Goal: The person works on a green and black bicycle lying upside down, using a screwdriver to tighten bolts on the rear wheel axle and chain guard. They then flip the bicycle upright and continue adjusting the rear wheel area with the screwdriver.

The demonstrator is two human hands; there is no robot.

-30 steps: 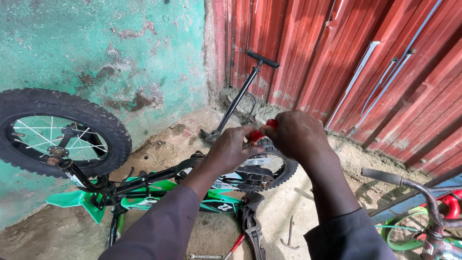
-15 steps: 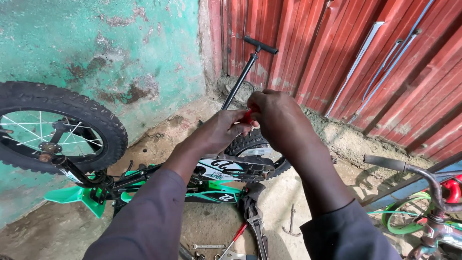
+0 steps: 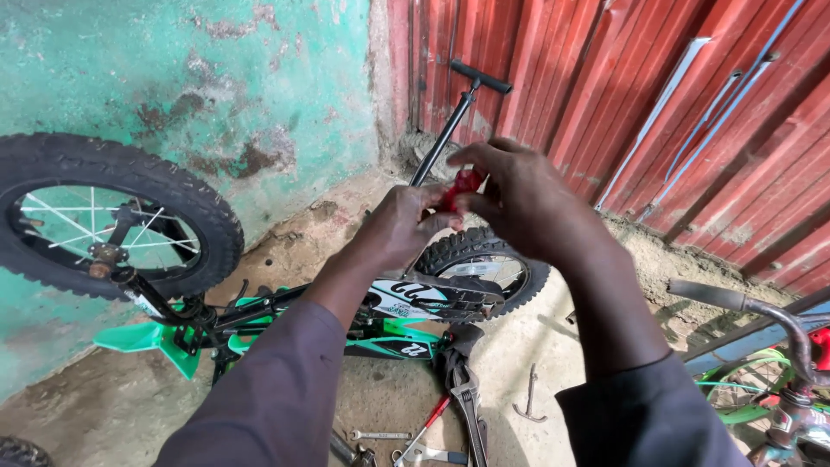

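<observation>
A weathered teal wall (image 3: 216, 95) met a red corrugated metal wall (image 3: 657, 95) at a corner, above a dusty concrete floor (image 3: 553, 363). A small green bicycle (image 3: 285, 324) lay upside down on the floor, 1 knobby wheel (image 3: 108, 220) raised at the left and the other wheel (image 3: 484, 264) partly hidden behind the arms. A black floor pump (image 3: 450, 125) leaned in the corner. Pliers (image 3: 467, 402), a spanner (image 3: 380, 435) and a red-handled tool (image 3: 430, 417) lay scattered on the floor below the frame. At the lower right, the handlebar of a second bicycle (image 3: 752, 311) came into view.

Both of the person's hands were raised in front of the pump, meeting over a small red part (image 3: 462, 186). The left hand (image 3: 402, 225) pinched it from the left with its fingertips; the right hand (image 3: 523, 195) curled over it from the right, so each grip was closed on the same part. Most of it was covered by fingers, so its exact shape could not be told.

The part looked light and rigid, probably plastic or painted metal, small enough to slip away easily. A firm fingertip pinch at its 2 ends, as here, seemed the safest hold, since a drop onto the cluttered floor could lose it
</observation>
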